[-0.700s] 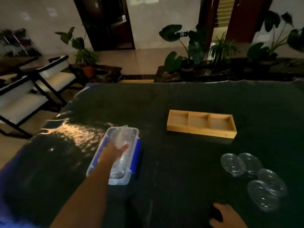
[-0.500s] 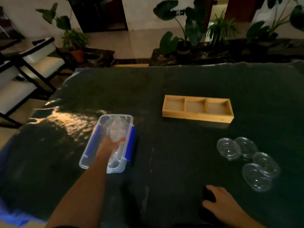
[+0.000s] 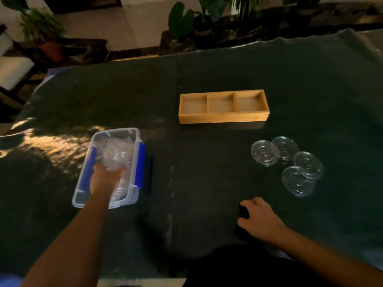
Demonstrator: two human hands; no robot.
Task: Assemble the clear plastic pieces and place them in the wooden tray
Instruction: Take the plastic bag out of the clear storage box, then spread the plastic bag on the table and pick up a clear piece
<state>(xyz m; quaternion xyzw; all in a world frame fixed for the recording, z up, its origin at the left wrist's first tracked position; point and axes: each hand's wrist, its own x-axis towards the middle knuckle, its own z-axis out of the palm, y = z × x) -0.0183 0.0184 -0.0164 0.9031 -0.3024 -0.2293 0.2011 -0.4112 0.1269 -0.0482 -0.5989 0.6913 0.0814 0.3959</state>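
Note:
A clear plastic bin with blue latches sits at the left on the dark table and holds several clear plastic cups. My left hand is inside the bin, its fingers closed around the clear cups. Several clear round lids lie overlapping at the right. The wooden tray with three empty compartments stands in the middle, farther back. My right hand rests on the table near me, fingers curled, left of and nearer than the lids, holding nothing that I can see.
The table is covered in dark green cloth. Potted plants line its far edge. A chair stands off the left corner. A patch of light falls on the cloth left of the bin.
The view has tilted down and closer. My left hand has gone deeper into the bin and closed on the cups. My right hand has come farther onto the table.

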